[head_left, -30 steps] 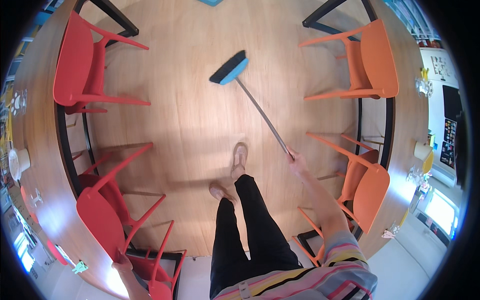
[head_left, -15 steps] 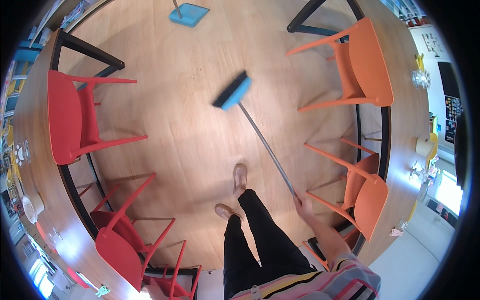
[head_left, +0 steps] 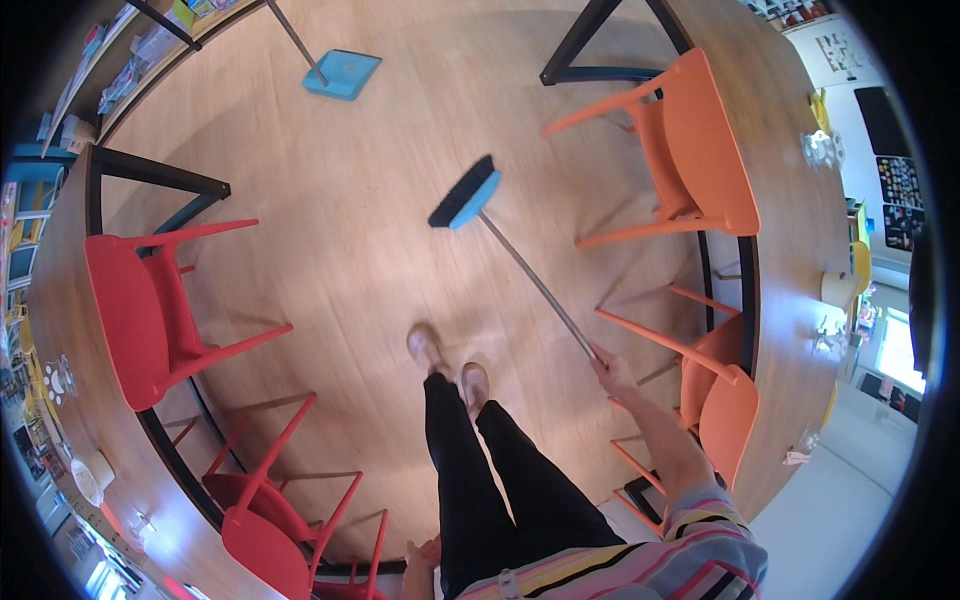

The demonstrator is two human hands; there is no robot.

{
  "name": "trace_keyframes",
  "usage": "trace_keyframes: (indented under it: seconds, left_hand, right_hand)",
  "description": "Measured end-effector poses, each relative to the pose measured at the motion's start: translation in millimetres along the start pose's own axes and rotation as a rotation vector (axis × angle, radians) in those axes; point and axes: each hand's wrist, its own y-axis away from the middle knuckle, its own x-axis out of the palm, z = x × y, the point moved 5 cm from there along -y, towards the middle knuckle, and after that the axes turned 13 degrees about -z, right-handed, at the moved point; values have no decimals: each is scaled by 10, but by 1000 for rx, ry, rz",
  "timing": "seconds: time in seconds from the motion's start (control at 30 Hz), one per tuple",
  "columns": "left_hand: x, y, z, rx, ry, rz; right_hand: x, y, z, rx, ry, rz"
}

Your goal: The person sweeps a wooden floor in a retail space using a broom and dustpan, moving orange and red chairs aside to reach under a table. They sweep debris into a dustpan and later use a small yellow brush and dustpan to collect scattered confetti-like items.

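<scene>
My right hand (head_left: 614, 372) is closed around the upper end of a broom's grey handle. The broom (head_left: 465, 197) has a light blue head with black bristles, which rest on the wooden floor ahead of my feet. Its handle slants from the head toward the lower right. Beside my left thigh, at the lower edge, part of my left hand (head_left: 424, 553) shows; its fingers are partly hidden and too small to make out. A blue dustpan (head_left: 343, 75) with a long grey handle lies on the floor at the far left.
Red chairs (head_left: 135, 315) stand along a wooden table (head_left: 62, 320) on the left. Orange chairs (head_left: 715, 150) line another table (head_left: 790, 230) on the right. Black metal table legs (head_left: 160, 175) jut into the walkway. Shelves (head_left: 110, 70) fill the far left corner.
I have stepped forward, my left foot now ahead of the right. The dustpan appears nearer and farther left. The broom head remains ahead of me, and my left hand has come into view.
</scene>
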Motion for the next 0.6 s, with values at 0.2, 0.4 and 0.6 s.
trace_keyframes:
  seconds: [0.2,0.4,0.6]
  left_hand:
    - [590,715,-455,236,-91,-93]
    - [1842,1482,-731,478,-287,120]
    - [3840,3302,-1526,1146,-506,465]
  right_hand:
    - [-285,-1198,1568,220,100,226]
    - [-617,-1344,2185,-298,181,-75]
    - [-587,-912,2906,253,-371,363]
